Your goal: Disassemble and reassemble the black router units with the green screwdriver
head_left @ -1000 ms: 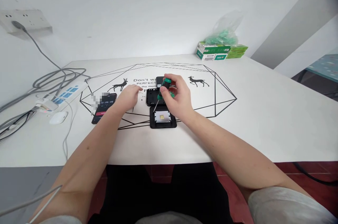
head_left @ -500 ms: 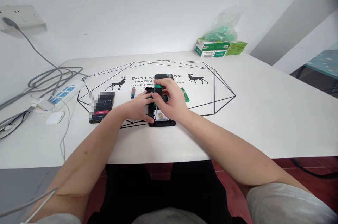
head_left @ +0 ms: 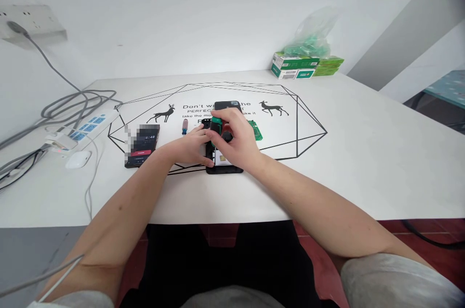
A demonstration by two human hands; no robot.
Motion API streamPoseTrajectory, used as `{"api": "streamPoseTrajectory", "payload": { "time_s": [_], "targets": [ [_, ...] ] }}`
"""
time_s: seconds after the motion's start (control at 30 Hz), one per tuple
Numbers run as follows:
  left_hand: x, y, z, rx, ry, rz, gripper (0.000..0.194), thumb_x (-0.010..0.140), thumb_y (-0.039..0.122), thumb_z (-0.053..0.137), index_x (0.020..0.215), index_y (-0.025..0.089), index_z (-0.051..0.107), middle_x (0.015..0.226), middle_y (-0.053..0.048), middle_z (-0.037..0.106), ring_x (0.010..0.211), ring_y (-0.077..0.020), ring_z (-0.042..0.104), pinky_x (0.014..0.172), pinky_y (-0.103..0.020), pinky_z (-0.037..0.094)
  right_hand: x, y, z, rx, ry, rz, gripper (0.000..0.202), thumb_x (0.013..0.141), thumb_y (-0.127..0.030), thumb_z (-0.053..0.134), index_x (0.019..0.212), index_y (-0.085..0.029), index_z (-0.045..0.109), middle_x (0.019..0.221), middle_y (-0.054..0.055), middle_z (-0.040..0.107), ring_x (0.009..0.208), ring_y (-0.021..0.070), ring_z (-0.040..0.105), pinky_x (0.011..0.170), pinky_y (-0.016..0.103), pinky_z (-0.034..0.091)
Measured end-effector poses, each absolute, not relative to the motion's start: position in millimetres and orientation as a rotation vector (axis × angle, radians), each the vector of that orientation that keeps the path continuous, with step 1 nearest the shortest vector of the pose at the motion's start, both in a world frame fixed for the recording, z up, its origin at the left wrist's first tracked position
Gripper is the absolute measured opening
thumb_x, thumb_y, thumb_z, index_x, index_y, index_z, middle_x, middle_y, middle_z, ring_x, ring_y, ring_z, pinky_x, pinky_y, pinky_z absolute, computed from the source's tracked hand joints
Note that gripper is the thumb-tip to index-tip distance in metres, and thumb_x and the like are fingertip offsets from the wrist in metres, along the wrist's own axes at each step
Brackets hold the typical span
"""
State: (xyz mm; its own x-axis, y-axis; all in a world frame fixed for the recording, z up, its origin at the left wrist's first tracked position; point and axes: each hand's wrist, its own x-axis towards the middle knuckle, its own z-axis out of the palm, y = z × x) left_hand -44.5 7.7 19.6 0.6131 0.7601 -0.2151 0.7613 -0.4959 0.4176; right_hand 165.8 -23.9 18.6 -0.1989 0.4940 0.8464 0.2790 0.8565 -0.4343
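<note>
My right hand [head_left: 238, 138] is wrapped round a green and black screwdriver [head_left: 216, 126], held upright with its thin shaft pointing down at a black device [head_left: 225, 170]. A white area with a small gold square [head_left: 223, 158] shows inside the device. My left hand [head_left: 191, 147] lies with fingers spread on the device's left side, its thumb near the screwdriver's shaft. Behind my right hand is a black part [head_left: 227, 104], and to the right lies a green circuit board [head_left: 256, 130], partly covered. A small screwdriver with a pinkish handle [head_left: 185, 125] is left of the device.
A phone [head_left: 147, 142] with a lit screen lies at the left, near a white case [head_left: 78, 159] and a power strip [head_left: 90, 126] with grey cables. Green and white boxes [head_left: 294, 66] with a plastic bag on top stand at the back right.
The view has shifted slightly. The top of the screwdriver is a little more upright, and my right fingers have moved slightly around its handle. My left hand stays on the device.
</note>
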Motion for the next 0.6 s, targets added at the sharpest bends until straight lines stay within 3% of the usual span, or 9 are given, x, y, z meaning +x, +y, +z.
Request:
{"api": "streamPoseTrajectory", "payload": {
  "time_s": [0.33,0.6],
  "targets": [
    [-42.3,5.7,23.0,2.383,1.158,0.039,0.084,0.083,0.061,0.084,0.157,0.031,0.058,0.174,-0.007,0.046,0.154,-0.0441,0.046,0.13,-0.054,0.037,165.5,-24.9,19.8,-0.541,-1.825,0.341,0.032,0.102,-0.029,0.069,0.134,-0.028,0.064,0.119,0.009,0.071,0.101,0.0224,0.066,0.074,0.038,0.061],
    [-44.2,8.5,18.6,2.381,1.139,0.116,0.089,0.078,0.061,0.088,0.156,0.031,0.057,0.17,-0.01,0.05,0.161,-0.0461,0.04,0.127,-0.057,0.044,173.1,-19.9,22.4,-0.297,-1.851,0.971,0.031,0.111,-0.041,0.056,0.137,-0.031,0.069,0.137,0.008,0.072,0.122,0.0214,0.072,0.099,0.041,0.067]
  ]
}}
